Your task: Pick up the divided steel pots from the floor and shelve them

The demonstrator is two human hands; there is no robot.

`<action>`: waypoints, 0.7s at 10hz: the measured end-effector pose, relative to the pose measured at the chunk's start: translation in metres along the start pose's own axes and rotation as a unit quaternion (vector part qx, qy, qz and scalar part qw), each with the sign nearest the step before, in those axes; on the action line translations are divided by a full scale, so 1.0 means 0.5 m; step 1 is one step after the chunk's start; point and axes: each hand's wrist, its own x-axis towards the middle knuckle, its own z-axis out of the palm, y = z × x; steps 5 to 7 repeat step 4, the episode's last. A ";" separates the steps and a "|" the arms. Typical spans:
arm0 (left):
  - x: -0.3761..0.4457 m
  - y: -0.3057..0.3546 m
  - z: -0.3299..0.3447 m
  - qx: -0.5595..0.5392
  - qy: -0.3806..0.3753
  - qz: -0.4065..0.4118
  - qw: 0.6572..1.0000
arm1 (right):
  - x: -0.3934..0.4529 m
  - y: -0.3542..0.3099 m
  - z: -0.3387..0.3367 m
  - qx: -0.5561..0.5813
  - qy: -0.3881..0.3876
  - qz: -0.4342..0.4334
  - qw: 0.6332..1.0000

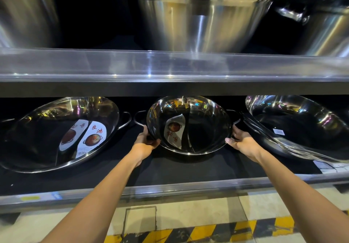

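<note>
A round divided steel pot (204, 127) with a curved partition and a paper label inside stands tilted toward me on the black lower shelf (188, 169), in the middle. My left hand (146, 141) grips its lower left rim beside the left loop handle. On the opposite side, my right hand (243, 142) holds the lower right rim. A larger divided pot (47, 138) with a label leans on the shelf to the left. At the right, a stack of similar pots (302, 125) leans as well.
The upper shelf (170, 69) with a clear front lip carries big steel stockpots (204, 16) just above the pots. A clear lip (179, 188) edges the lower shelf front. Below lies pale floor with yellow-black hazard tape (207, 231).
</note>
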 end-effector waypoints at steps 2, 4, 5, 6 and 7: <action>-0.018 0.012 -0.005 -0.034 -0.087 -0.023 0.995 | 0.004 0.009 -0.009 -0.033 -0.028 0.024 0.999; -0.064 0.043 -0.038 0.034 -0.036 -0.068 0.996 | -0.031 -0.026 -0.016 -0.030 0.020 0.056 0.998; -0.064 0.043 -0.038 0.034 -0.036 -0.068 0.996 | -0.031 -0.026 -0.016 -0.030 0.020 0.056 0.998; -0.064 0.043 -0.038 0.034 -0.036 -0.068 0.996 | -0.031 -0.026 -0.016 -0.030 0.020 0.056 0.998; -0.064 0.043 -0.038 0.034 -0.036 -0.068 0.996 | -0.031 -0.026 -0.016 -0.030 0.020 0.056 0.998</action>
